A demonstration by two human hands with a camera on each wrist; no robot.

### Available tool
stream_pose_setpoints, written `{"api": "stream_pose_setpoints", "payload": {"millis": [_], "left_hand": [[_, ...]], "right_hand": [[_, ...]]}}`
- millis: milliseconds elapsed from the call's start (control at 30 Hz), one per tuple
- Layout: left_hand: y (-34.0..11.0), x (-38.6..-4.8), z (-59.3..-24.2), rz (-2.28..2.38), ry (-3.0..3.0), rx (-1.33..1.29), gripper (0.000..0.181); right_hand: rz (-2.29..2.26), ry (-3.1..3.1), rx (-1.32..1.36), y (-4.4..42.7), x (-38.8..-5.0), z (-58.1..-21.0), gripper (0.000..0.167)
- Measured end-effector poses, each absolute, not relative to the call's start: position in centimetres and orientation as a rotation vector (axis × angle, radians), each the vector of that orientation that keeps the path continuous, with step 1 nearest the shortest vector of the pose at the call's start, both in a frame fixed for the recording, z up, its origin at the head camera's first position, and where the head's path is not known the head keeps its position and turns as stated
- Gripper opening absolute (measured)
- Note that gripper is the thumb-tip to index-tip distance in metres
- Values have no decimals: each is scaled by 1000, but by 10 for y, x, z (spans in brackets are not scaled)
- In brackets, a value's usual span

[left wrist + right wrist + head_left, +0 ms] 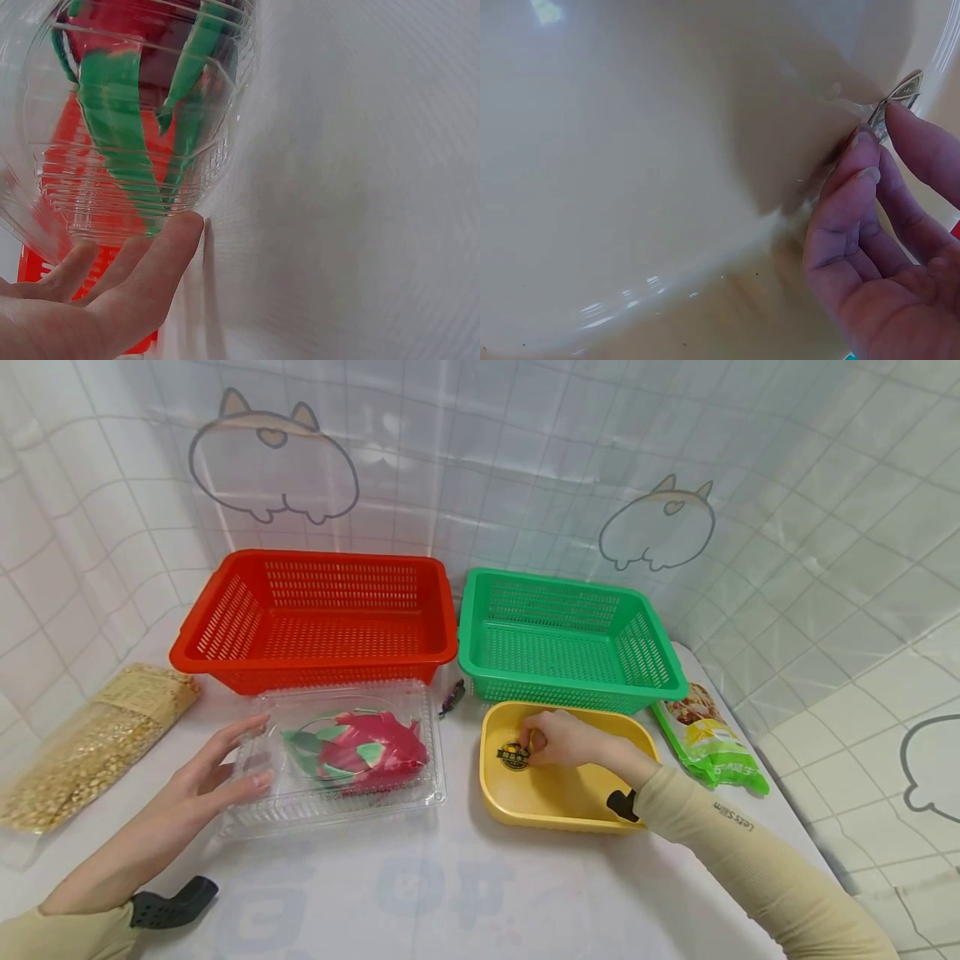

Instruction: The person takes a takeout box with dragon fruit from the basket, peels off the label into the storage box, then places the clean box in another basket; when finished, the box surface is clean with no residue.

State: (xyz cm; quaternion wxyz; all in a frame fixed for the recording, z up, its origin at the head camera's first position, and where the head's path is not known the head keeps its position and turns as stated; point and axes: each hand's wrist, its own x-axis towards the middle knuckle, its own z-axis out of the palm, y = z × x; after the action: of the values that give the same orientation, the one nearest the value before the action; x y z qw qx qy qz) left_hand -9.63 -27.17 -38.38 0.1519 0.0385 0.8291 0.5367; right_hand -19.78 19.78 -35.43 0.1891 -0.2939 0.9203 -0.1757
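Over the yellow container, the right hand pinches a small round black sticker between thumb and fingertips; in the right wrist view the sticker looks bent at the fingertips. At the left side of a closed clear plastic box, the left hand rests with its fingers spread and relaxed against the wall. A red and green dragon fruit lies inside that box. The left wrist view has the fingertips of the left hand touching the box's ribbed end.
Behind stand a red basket and a green basket. At the far left lies a bag of yellowish kernels, and at the right a green food packet. A small dark object lies between the clear box and the yellow container.
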Motion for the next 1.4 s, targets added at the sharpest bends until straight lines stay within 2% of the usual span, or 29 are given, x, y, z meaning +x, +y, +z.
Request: {"api": "stream_pose_setpoints", "payload": {"millis": [467, 667, 1000, 1400], "left_hand": [[-273, -96, -386, 1538, 2378, 115, 73], [-272, -97, -386, 1534, 2373, 112, 74], [-273, -97, -387, 1545, 2368, 130, 72], [-274, -98, -389, 1576, 2352, 147, 73]], "right_hand": [[-479, 2573, -847, 201, -198, -350, 21], [-633, 2538, -772, 201, -192, -329, 20], [-1260, 2432, -498, 171, -159, -292, 41], [-1572, 2285, -388, 115, -132, -304, 61]]}}
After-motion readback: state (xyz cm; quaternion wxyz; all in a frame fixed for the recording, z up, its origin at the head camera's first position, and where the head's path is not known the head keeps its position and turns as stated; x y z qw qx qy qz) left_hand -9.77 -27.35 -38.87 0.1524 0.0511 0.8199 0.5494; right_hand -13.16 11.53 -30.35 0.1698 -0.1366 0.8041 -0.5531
